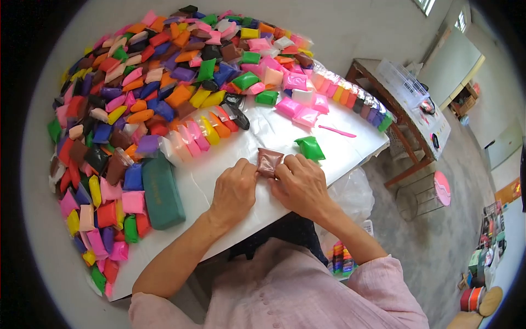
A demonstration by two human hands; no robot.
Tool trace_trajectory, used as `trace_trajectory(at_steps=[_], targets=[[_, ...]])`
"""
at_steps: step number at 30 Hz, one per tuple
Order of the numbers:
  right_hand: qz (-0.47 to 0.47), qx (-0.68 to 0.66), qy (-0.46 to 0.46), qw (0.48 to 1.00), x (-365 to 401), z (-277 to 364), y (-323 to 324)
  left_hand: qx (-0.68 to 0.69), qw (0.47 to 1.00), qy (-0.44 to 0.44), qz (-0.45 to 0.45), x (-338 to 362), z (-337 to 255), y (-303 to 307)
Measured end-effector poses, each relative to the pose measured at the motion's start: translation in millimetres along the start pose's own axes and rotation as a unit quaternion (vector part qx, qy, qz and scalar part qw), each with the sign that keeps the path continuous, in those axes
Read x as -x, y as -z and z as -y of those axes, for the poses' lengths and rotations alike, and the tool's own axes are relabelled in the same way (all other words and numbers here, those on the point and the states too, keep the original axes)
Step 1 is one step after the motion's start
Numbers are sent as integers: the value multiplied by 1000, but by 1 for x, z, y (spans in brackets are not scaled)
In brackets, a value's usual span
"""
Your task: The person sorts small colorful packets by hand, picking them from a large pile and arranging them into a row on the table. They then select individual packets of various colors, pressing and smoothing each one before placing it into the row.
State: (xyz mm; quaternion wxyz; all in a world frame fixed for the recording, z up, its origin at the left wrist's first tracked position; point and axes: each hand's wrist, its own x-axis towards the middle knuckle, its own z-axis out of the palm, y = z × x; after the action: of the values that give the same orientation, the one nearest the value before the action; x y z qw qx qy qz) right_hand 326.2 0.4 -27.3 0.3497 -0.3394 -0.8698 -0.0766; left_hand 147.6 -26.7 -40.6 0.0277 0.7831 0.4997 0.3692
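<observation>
Between my two hands is a small brown packet in clear wrapping, close to the table's front edge. My left hand has its fingers closed on the packet's left side. On the other side, my right hand pinches the lower right corner. A green packet lies just beyond my right hand. Farther back rest several pink packets and a pink plastic stick. Rows of joined coloured packets lie beyond my left hand.
A large heap of coloured packets covers the table's left and back. A dark green case stands left of my left arm. Another strip of packets lies along the back right. Beyond are a wooden table and a pink-topped stool.
</observation>
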Motion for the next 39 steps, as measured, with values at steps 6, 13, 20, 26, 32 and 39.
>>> trace_trajectory(at_steps=[6,13,20,26,32,39], targets=[[-1,-10,-3,1000,5,-5,-10,-55,998,-18,8,0,-1,-2],[6,-101,-118,988,5,4,12,-131,985,-99,-57,1,-9,3],[25,-298,-275,914,-21,8,28,-288,917,-236,-144,-5,-22,8],[127,-341,-306,879,-43,3,31,-304,913,-239,-128,0,-25,8],[106,-350,-217,905,-83,-43,6,-276,924,-231,-128,0,-29,8],[184,-251,-98,945,-136,-90,-57,-213,950,-211,-82,0,-26,3]])
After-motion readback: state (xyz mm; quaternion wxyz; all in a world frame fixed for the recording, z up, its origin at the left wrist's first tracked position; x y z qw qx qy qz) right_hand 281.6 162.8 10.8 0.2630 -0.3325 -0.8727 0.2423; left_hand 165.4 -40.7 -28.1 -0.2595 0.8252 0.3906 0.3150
